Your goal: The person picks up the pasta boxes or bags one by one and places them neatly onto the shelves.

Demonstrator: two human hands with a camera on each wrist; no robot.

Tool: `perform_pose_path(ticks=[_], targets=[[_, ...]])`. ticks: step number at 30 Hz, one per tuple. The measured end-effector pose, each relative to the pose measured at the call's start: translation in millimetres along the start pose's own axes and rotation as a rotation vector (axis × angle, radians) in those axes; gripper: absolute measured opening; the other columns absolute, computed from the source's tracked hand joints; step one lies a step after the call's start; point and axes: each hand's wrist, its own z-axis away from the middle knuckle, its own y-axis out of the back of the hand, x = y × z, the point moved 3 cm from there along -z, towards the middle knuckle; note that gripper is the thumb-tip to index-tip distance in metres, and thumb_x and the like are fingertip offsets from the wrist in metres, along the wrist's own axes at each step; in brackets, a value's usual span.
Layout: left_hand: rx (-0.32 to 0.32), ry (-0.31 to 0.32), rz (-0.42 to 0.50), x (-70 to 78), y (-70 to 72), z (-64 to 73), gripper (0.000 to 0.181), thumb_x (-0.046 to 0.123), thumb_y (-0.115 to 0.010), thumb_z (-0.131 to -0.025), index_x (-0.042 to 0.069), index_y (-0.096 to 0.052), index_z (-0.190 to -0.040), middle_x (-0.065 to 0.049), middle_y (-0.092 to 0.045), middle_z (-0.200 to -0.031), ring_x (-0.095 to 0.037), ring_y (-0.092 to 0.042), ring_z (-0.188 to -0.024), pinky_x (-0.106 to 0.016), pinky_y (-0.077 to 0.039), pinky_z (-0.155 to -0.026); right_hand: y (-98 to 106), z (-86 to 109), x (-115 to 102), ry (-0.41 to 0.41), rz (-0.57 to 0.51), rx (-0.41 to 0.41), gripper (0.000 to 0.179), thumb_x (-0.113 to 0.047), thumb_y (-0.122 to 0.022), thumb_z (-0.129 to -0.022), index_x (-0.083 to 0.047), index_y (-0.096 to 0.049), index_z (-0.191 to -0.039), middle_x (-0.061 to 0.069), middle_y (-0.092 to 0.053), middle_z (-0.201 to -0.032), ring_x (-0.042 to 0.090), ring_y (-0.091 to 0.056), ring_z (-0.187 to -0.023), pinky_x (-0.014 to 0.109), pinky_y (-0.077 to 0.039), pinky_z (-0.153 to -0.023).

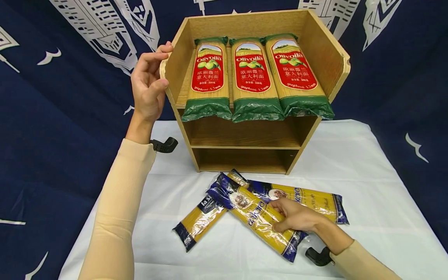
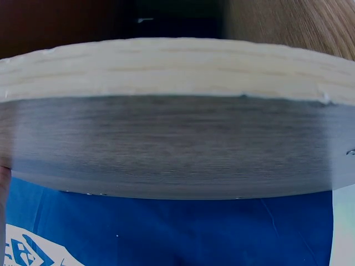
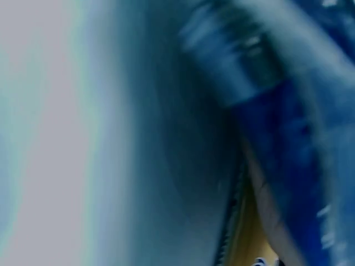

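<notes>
My right hand (image 1: 297, 216) grips a yellow pack of ankara spaghetti (image 1: 259, 216) with blue ends, thumb on the near side and fingers over the far side. The pack lies slanted over two other packs on the table. In the right wrist view its blue wrapper end (image 3: 288, 155) is close and blurred. My left hand (image 1: 150, 81) holds the left side panel of a wooden shelf (image 1: 245, 147), thumb at the front edge and fingertips farther up. The left wrist view shows that panel's pale edge (image 2: 177, 69) close up, with a sliver of finger at the left.
Three Olivoilà spaghetti packs (image 1: 251, 70) lie side by side on the shelf's top level, their green ends overhanging. Under the held pack are a la s... pack (image 1: 201, 221) and another ankara pack (image 1: 315, 200). A white cloth (image 1: 164, 264) covers the table; a dark blue printed curtain (image 1: 52, 116) hangs behind.
</notes>
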Motion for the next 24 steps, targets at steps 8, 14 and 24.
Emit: perform_pose_path(ticks=[8,14,24], targets=[[0.0,-0.004,-0.009,0.4,-1.1,-0.2,0.049,0.016,-0.077,-0.065,-0.005,-0.065,-0.108,-0.022,-0.063,-0.125,-0.038,-0.045,-0.138,-0.045,-0.029,-0.121,-7,9.5,10,0.004,-0.232,-0.038,0.087,0.001,-0.076,-0.079,0.026,-0.024,-0.144,0.047,-0.023,-0.15,0.064,-0.018,-0.14,0.073,-0.012,-0.114],[-0.01,-0.002,-0.021,-0.3,-1.7,0.6,0.05,0.017,-0.077,-0.066,-0.005,-0.065,-0.108,-0.021,-0.063,-0.126,-0.037,-0.045,-0.138,-0.046,-0.029,-0.121,-13,16.4,16,0.089,-0.366,-0.118,0.092,0.004,-0.074,-0.08,0.028,-0.014,-0.145,0.047,-0.018,-0.152,0.056,-0.025,-0.142,0.048,-0.031,-0.118],[0.011,0.004,0.002,0.5,-2.0,-0.1,0.05,0.015,-0.077,-0.064,-0.006,-0.065,-0.107,-0.022,-0.063,-0.125,-0.038,-0.045,-0.137,-0.044,-0.029,-0.121,-16,24.7,16,0.263,-0.545,-0.214,0.089,0.0,-0.073,-0.089,0.03,-0.009,-0.143,0.044,-0.027,-0.151,0.044,-0.039,-0.14,0.032,-0.042,-0.111]])
